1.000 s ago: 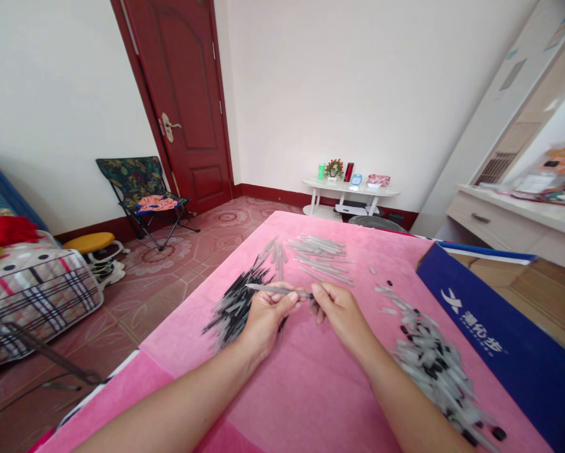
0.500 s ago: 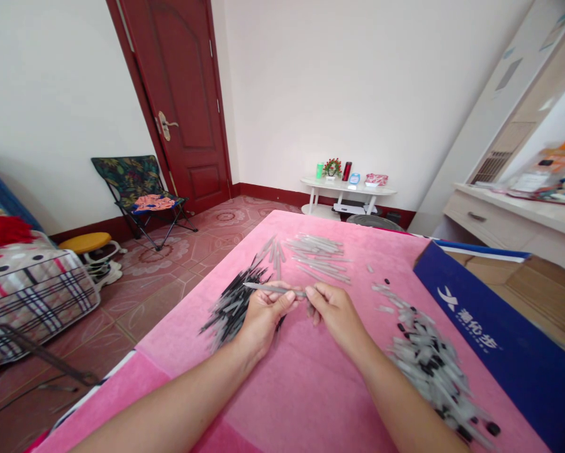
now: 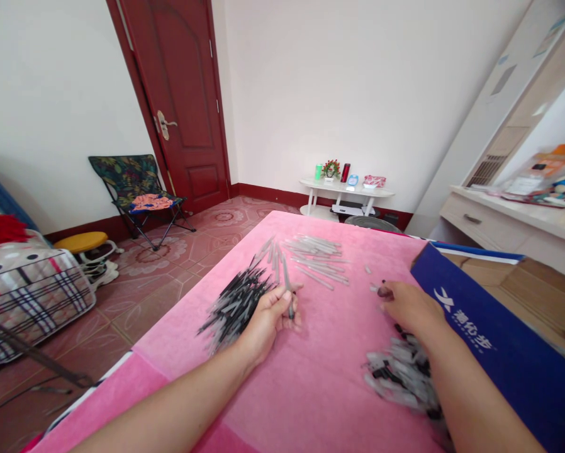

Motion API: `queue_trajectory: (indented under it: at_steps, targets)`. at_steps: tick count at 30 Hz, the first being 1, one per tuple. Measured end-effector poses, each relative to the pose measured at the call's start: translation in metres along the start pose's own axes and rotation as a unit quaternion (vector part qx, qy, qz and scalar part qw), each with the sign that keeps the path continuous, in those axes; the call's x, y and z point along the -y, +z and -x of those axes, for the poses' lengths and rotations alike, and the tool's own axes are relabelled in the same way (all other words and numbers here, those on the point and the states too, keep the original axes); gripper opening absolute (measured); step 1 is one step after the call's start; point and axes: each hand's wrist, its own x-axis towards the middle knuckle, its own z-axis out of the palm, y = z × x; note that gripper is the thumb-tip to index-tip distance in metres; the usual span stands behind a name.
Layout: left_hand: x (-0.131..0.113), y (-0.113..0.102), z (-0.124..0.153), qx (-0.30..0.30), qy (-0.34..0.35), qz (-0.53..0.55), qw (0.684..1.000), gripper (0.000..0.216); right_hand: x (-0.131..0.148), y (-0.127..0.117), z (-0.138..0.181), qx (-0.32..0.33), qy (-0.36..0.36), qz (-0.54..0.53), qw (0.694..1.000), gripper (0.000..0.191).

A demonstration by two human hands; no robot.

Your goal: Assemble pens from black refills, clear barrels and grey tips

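My left hand (image 3: 277, 309) is closed around a slim grey pen barrel (image 3: 286, 277), thumb on top, its tapered end pointing away from me. Just left of this hand lies a dense heap of black and grey pen refills (image 3: 233, 305). Over at the right, my right hand (image 3: 412, 307) has its fingertips pinched together low over the tabletop, beside a few small clear and black pieces. What is between those fingers, if anything, is too small to make out. Under that forearm spreads a pile of translucent pen caps and small black plugs (image 3: 402, 371), partly hidden.
A pink cloth (image 3: 311, 377) covers the table. Pale pen barrels (image 3: 318, 258) lie in a row at its far side. A blue cardboard box (image 3: 490, 327) stands along the right edge. Beyond are a folding chair (image 3: 145, 195) and a low white table (image 3: 348, 187).
My right hand has left the pen barrel and moved right to the cap pile. My left hand has turned the barrel from lying sideways to pointing away from me.
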Motion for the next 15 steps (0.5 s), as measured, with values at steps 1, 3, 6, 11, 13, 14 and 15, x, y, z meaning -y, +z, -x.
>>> queue_trajectory:
  at_steps: [1,3,6,11,13,14,15]
  targets:
    - [0.0,0.0,0.001,0.003,0.002,-0.023,1.0,0.039,-0.003,0.001,0.0,0.023,0.012,0.016,1.0,0.014]
    - [0.0,0.001,0.002,0.01,0.012,-0.088,0.996,0.042,-0.004,0.003,0.001,0.062,0.029,0.033,0.997,0.011]
    - [0.0,0.002,0.0,0.019,0.013,-0.19,0.982,0.045,0.003,0.002,0.0,0.075,0.023,-0.007,0.997,0.006]
    - [-0.001,0.01,-0.021,0.004,0.012,-0.302,0.953,0.04,0.024,-0.003,-0.003,0.043,-0.091,-0.244,0.965,0.012]
    - [-0.001,0.015,-0.033,0.002,0.027,-0.327,0.945,0.037,0.031,-0.005,-0.003,0.035,-0.12,-0.334,0.934,0.016]
    - [-0.002,0.018,-0.038,0.005,0.036,-0.332,0.942,0.035,0.033,-0.006,-0.003,0.029,-0.119,-0.374,0.919,0.019]
    - [-0.002,0.021,-0.043,0.009,0.049,-0.334,0.941,0.034,0.034,-0.006,-0.002,0.021,-0.106,-0.409,0.906,0.021]
